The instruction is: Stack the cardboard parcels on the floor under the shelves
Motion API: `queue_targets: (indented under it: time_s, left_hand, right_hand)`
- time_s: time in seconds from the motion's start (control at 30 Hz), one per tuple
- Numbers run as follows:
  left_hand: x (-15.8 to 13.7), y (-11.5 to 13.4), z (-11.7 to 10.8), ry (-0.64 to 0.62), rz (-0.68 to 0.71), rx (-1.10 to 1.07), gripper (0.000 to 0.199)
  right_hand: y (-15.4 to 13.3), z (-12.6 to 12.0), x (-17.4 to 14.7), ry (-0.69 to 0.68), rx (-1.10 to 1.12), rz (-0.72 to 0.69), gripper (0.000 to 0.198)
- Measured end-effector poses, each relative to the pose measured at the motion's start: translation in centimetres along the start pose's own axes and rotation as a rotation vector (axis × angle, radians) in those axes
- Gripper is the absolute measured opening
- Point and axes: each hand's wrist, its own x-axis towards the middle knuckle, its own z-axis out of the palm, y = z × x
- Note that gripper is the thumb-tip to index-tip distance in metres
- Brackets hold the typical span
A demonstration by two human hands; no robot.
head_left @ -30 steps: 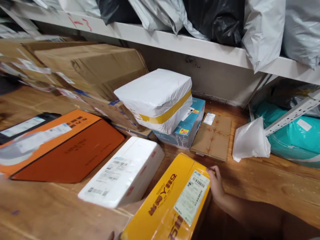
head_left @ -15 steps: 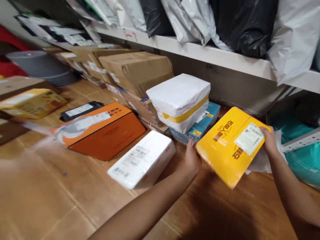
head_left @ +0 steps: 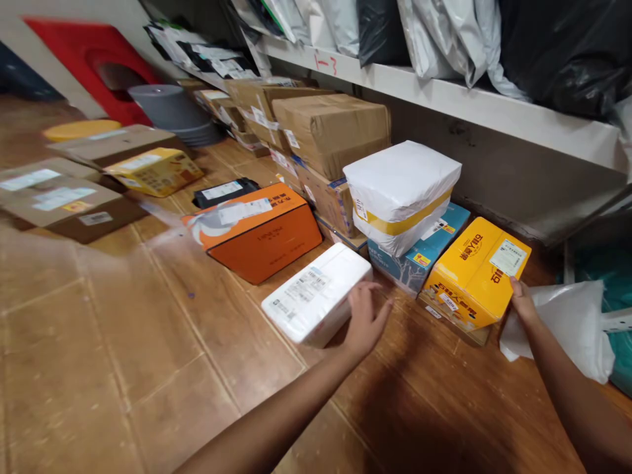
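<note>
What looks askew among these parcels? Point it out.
The white-wrapped parcel with a yellow band sits tilted, overhanging the blue box beneath. The yellow cardboard box, touched by the right hand, rests slanted on a flat brown carton.

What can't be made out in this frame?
- Flat box under the yellow box: mostly covered.
- Right hand: its fingers lie behind that box, head view.
- Label print: too small.
- Teal parcel: cut by the right edge.
</note>
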Motion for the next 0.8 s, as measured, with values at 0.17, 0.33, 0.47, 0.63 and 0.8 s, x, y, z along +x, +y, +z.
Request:
queue_targets:
  time_s: [0.17,0.33,0.47,0.63,0.8]
  left_hand:
    - [4.3,-2.1,-5.0,0.334,-0.068,0.068,0.041]
    - [5.7,-2.2,-2.9,0.257,-0.078,0.004,0.045]
    - [4.3,-2.5,-0.8,0.096,-0.043,-0.037,0.043]
    - [1.5,-3.9,-2.9,0.081,0.082,0.028,0.036]
    - [0.5,-5.5,-7.2,0.284,0.253,0.185,0.03]
  right_hand:
    - [-9.1,1.5,-2.0,0.256,-0.222,-0.602,0.09]
    - [-25.3,10.1,-4.3,-0.097,-0.396,-1.177,0.083]
    - [-30.7,14.9,-4.8,-0.224,-0.563,-1.124,0.074]
    - [-22.2,11.7,-7.7,-0.085,-0.449,-1.016,0.058]
    - [-11.4,6.8,-12.0,-0.216,-0.427,-0.845,0.038]
